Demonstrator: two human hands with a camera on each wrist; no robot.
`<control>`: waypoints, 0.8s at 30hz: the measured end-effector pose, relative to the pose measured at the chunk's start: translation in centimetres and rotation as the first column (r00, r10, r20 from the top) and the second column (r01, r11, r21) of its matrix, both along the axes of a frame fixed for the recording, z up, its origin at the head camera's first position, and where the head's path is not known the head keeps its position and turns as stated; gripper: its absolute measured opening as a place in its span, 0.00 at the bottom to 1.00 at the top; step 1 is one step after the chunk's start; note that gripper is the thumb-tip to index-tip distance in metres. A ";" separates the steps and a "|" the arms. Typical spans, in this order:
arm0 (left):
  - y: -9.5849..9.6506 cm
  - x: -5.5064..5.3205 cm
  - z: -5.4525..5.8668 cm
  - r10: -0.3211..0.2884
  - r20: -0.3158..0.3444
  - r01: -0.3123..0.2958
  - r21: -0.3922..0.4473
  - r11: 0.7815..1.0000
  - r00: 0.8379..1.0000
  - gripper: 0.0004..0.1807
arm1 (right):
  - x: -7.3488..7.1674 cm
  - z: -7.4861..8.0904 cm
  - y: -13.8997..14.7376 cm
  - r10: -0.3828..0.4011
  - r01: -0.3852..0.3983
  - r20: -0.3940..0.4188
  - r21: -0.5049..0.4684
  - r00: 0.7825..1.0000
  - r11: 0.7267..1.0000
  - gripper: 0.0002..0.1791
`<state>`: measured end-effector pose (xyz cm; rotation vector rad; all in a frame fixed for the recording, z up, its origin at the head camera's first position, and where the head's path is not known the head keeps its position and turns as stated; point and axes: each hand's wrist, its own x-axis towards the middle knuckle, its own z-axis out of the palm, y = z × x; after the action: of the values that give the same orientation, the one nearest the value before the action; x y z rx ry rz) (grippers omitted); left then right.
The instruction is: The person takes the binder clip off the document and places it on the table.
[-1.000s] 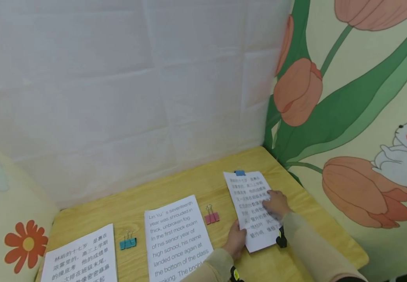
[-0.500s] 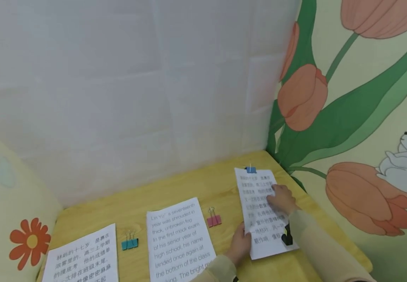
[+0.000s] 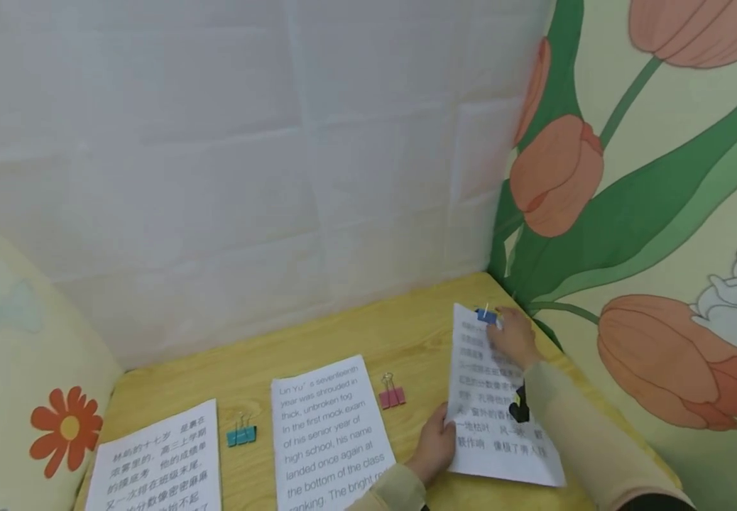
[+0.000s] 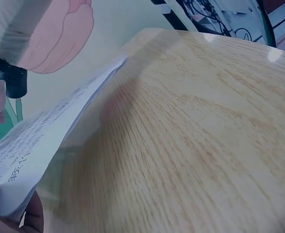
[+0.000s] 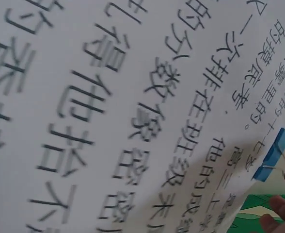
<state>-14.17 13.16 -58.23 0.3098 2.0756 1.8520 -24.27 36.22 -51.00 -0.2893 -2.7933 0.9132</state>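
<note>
My left hand [image 3: 434, 441] pinches the lower left edge of a stack of printed paper [image 3: 473, 397], thumb on the printed face and fingers behind it. In the left wrist view the paper [image 4: 50, 141] stands tilted over the tabletop, with a shadow beneath. A blue binder clip [image 3: 486, 315] sits on the top edge of this stack, one wire handle sticking up. My right hand [image 3: 515, 338] is at the upper right corner beside the clip. In the right wrist view its fingers [image 5: 280, 206] are spread around the clip [image 5: 272, 156], with a gap between them.
Left of my hands lie a pink binder clip [image 3: 392, 396], a stack with English print [image 3: 324, 426], a teal binder clip [image 3: 241, 435] and another Chinese-printed stack [image 3: 157, 454]. The wooden table [image 3: 253, 369] meets a white sheeted wall [image 3: 215, 213] behind and a tulip-painted wall [image 3: 554, 177] at right.
The clipped stack has shifted right and tilted up in my left hand. My right hand has moved from the stack's right side up to the clip at its top.
</note>
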 end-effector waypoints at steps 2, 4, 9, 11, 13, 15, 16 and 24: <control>0.0 0.0 0.3 -0.007 0.009 0.007 0.015 1.000 1.000 0.23 | -0.5 0.8 0.3 0.017 -0.018 -0.036 -0.013 0.999 1.000 0.30; 0.0 0.1 0.6 -0.020 0.014 0.020 0.025 0.999 1.000 0.23 | -0.8 1.5 0.7 0.024 -0.026 -0.059 -0.029 0.998 0.999 0.29; 0.0 0.0 1.1 -0.062 0.013 0.061 0.036 0.997 0.998 0.24 | -1.4 2.4 1.8 -0.022 0.014 -0.060 -0.127 0.998 0.992 0.31; 0.0 0.0 1.2 -0.080 0.013 0.080 0.034 0.996 0.997 0.24 | -1.4 2.6 2.2 -0.036 0.026 -0.051 -0.172 0.998 0.985 0.32; 0.0 -0.1 1.3 -0.095 0.021 0.094 0.033 0.995 0.995 0.24 | -1.3 2.7 2.4 -0.035 0.026 -0.041 -0.207 0.999 0.978 0.32; -0.1 -0.1 1.3 -0.106 0.020 0.105 0.025 0.994 0.994 0.24 | -1.2 2.8 2.6 -0.026 0.016 -0.043 -0.219 0.999 0.976 0.31; -0.1 -0.1 1.2 -0.108 0.020 0.108 0.021 0.994 0.994 0.24 | -1.1 2.8 2.7 -0.024 0.012 -0.048 -0.226 0.999 0.974 0.31; -0.5 -0.2 1.1 -0.098 0.032 0.098 0.018 0.995 0.995 0.24 | -1.3 2.5 3.0 -0.053 0.028 -0.091 -0.258 0.994 0.966 0.26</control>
<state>-14.39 12.70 -57.13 0.3764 1.9881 1.8055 -25.53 39.21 -48.53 -0.3280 -2.5706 1.2457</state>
